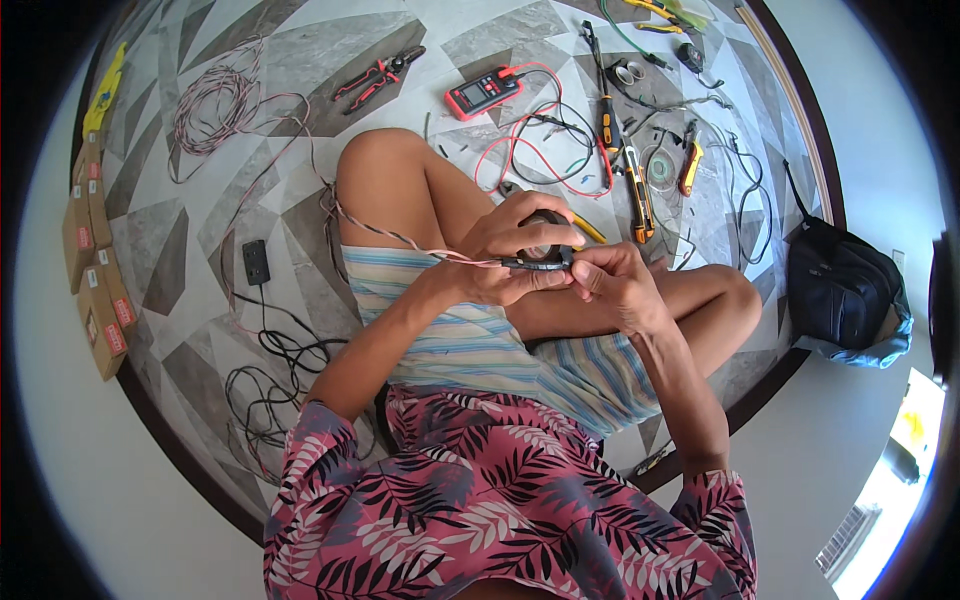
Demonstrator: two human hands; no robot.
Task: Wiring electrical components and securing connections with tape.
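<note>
Pink leaf-print shirt [500, 460], worn by a person seated cross-legged; nearest item, on the near side of the grip. Striped shorts [430, 320], pale with blue bands, between shirt and grip.

Left hand [500, 240]: fingers curled around a black roll [541, 236], its hollow core facing up, and closed on a twisted wire [400, 238], pink and dark. Wire leaves the grip leftward over the raised knee; its dark-covered end [545, 266] points right, just below the roll.

Right hand [625, 285]: thumb and forefinger pressed together beside that dark end; what lies between the tips I cannot tell from where I stand.

Beyond the grip: red-and-black multimeter [484, 93] with red and black leads; farther left, red-handled pliers [378, 80].

Beyond and right of the grip: screwdriver [608, 125], yellow and black; cutter knife [638, 195], same colours, lying lengthwise; smaller yellow-handled tool [691, 160], right of the knife.

Well left of the grip: loose coil of wire [215, 108]; black socket block [256, 262]; tangled black cable [285, 350], nearer the shirt; brown cartons [98, 305] along the wall.

Well right of the grip: black bag [840, 285], by the wall.
</note>
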